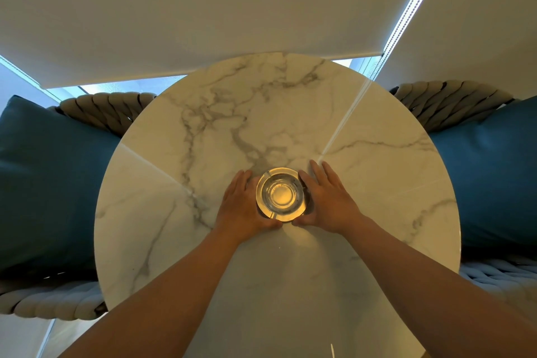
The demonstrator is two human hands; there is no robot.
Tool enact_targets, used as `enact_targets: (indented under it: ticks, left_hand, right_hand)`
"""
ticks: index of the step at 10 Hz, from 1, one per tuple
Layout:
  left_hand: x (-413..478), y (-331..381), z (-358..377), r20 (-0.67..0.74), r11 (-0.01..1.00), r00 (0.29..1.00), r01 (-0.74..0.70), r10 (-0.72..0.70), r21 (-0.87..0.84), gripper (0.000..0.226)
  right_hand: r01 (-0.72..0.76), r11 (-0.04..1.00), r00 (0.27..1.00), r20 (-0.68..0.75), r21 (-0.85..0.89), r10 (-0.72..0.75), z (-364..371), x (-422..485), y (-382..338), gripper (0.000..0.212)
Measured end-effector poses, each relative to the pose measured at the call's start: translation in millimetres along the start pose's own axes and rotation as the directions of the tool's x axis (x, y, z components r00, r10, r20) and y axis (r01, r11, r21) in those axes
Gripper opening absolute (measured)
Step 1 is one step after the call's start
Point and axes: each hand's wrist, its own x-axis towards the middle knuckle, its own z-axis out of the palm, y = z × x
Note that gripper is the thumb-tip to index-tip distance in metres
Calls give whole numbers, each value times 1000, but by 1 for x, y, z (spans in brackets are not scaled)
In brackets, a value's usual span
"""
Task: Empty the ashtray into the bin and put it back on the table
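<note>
A round clear glass ashtray (280,194) sits near the middle of a round white marble table (203,131). Its bowl looks empty and glows yellow. My left hand (242,206) cups its left side and my right hand (327,202) cups its right side. The fingers of both hands lie flat along the rim and the thumbs meet at its near edge. The ashtray seems to rest on the tabletop. No bin is in view.
Two woven rope chairs with dark blue cushions flank the table, one on the left (49,189) and one on the right (491,171). A cream roller blind (203,9) with a bead chain (406,9) hangs behind the table.
</note>
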Motion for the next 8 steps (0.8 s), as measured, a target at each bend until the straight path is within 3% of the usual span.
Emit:
enact_targets:
  ticks: [8]
  left_hand:
    - [-15,-1,-5,-119,996,991,-74,69,-42,103]
  right_hand:
    - [6,1000,999,34,-14,-6,1,-9,-4,123]
